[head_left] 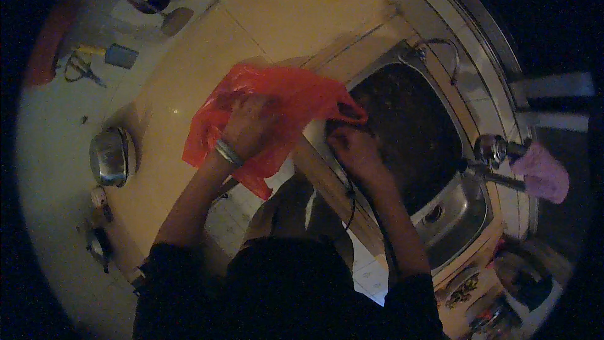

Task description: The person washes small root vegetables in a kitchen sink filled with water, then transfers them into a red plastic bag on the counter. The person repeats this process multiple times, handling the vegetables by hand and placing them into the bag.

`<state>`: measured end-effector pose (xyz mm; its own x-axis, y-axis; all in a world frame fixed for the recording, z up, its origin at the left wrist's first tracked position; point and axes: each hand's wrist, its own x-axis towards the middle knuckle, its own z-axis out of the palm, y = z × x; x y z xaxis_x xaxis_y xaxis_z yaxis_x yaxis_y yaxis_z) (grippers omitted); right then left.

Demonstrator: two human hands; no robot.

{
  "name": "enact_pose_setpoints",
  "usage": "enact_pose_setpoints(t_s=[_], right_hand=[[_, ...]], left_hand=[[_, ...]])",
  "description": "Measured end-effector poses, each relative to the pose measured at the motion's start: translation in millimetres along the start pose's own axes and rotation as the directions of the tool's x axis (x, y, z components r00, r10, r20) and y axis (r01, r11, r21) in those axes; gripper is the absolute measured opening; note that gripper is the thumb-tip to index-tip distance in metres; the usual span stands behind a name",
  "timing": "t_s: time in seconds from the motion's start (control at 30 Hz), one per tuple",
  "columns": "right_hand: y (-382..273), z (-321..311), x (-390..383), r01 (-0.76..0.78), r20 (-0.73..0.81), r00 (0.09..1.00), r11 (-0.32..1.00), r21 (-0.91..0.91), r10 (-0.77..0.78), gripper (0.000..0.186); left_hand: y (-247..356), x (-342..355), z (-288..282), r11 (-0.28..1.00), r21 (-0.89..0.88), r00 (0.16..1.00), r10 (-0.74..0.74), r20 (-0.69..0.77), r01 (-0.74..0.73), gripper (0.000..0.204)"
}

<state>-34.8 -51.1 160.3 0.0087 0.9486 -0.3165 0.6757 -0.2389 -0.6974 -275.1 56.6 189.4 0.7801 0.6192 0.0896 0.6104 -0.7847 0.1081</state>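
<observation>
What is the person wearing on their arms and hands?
Both forearms are bare, with dark sleeves pushed up near the elbows. The left hand has a silvery bangle around its wrist. The right hand wears no glove, and a thin dark cord hangs beside its forearm. No rings can be made out in the dim light.

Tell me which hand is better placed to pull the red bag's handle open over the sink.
Right. The right hand already pinches the red plastic bag by its handle loop at the sink edge, while the left hand grips the bag's body over the counter.
</observation>
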Motion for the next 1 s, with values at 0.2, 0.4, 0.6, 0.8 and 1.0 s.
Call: enact_pose_setpoints(t_s=[0.2,0.4,0.6,0.8,1.0], right_hand=[[-107,59,62,0.399,-0.004,0.907,0.853,0.336,-0.422,0.024],[-123,122,118,-0.040,0.208,0.950,0.565,0.824,-0.235,0.031],[-90,151,124,0.461,-0.077,0.887,0.877,0.132,-0.455,0.037],[-111,148,126,0.366,0.115,0.890,0.841,0.398,-0.442,0.040],[-102,153,116,0.581,-0.062,0.812,0.790,0.198,-0.581,0.046]], left_hand=[[-56,-19,-46,0.958,-0.147,0.960,-0.261,-0.103,0.245,0.026],[-75,-32,-66,0.833,0.257,0.870,-0.486,-0.081,0.489,0.054],[-88,-78,-80,0.716,0.520,0.855,-0.516,-0.055,0.466,0.069],[-50,-84,-119,0.931,0.204,0.932,-0.245,-0.268,0.303,0.046],[-12,-74,-41,0.906,-0.214,0.910,-0.396,-0.123,0.365,0.026]])
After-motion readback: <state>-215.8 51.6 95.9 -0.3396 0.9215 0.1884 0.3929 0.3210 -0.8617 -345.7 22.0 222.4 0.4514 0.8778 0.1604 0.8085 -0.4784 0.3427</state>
